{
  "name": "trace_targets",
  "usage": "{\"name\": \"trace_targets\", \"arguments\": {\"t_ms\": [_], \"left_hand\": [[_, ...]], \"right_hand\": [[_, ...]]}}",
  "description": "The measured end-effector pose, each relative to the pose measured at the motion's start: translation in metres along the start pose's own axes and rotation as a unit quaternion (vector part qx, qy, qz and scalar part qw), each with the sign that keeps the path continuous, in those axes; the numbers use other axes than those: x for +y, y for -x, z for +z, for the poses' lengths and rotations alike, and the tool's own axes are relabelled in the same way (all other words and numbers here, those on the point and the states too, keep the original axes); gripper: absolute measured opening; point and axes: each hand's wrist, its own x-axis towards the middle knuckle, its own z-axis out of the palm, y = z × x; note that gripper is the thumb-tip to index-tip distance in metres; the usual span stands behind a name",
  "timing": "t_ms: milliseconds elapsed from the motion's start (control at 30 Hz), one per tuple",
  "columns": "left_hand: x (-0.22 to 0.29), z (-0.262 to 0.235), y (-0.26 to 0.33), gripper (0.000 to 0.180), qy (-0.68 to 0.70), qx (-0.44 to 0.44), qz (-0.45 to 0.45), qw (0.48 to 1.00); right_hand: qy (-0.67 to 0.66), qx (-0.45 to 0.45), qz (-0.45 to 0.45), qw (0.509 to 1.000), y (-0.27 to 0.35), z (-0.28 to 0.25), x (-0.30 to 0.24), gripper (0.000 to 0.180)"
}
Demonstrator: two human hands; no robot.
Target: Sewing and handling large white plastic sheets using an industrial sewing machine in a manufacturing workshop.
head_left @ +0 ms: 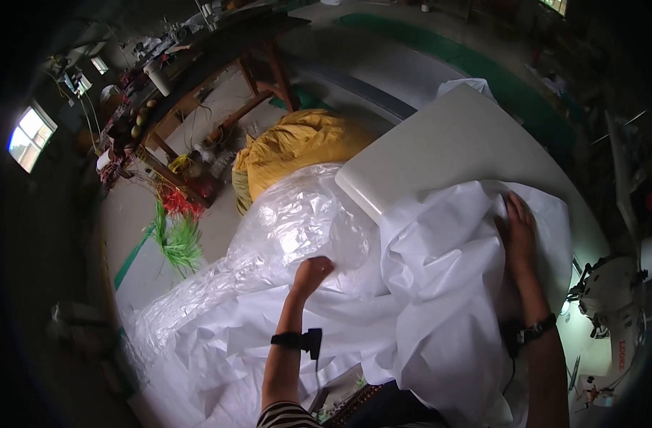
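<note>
My left hand [312, 276] is closed, its fingers curled in. It hovers over or touches the clear plastic film [290, 221], just above a spread of white sheet; what lies in its fingers, if anything, I cannot make out. My right hand [519, 232] lies on the gathered white sheet [440, 264], fingers stretched out along a fold near the far right of it. This glossy, crumpled sheet drapes over the front of the pale tabletop [461, 143] and falls down toward my lap. A dark strap with a small device sits on each wrist.
A white sewing machine [607, 299] stands at the right. Beyond the film sits a bulging yellow sack [297, 146]. Green plastic strands [176, 239] and red strands [177, 202] lie on the floor at left, near a dark wooden table [219, 43] with clutter on it.
</note>
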Motion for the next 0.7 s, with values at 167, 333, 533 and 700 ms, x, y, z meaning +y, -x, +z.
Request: {"name": "trace_targets", "arguments": {"t_ms": [167, 333, 533, 700], "left_hand": [[0.046, -0.018, 0.029, 0.022, 0.471, 0.058, 0.026, 0.88], [0.067, -0.029, 0.059, 0.015, 0.476, 0.078, 0.04, 0.875], [0.089, -0.024, 0.082, 0.017, 0.437, 0.043, 0.062, 0.896], [0.125, -0.034, 0.113, 0.015, 0.411, 0.028, 0.103, 0.905]], "right_hand": [[0.012, -0.104, -0.021, 0.994, -0.014, -0.024, 0.001, 0.055], [0.022, -0.113, -0.076, 0.99, -0.017, -0.125, -0.05, 0.053], [-0.299, -0.297, -0.254, 0.871, 0.024, -0.122, -0.192, 0.031], [-0.109, -0.277, -0.343, 0.891, 0.058, 0.012, -0.29, 0.022]]}}
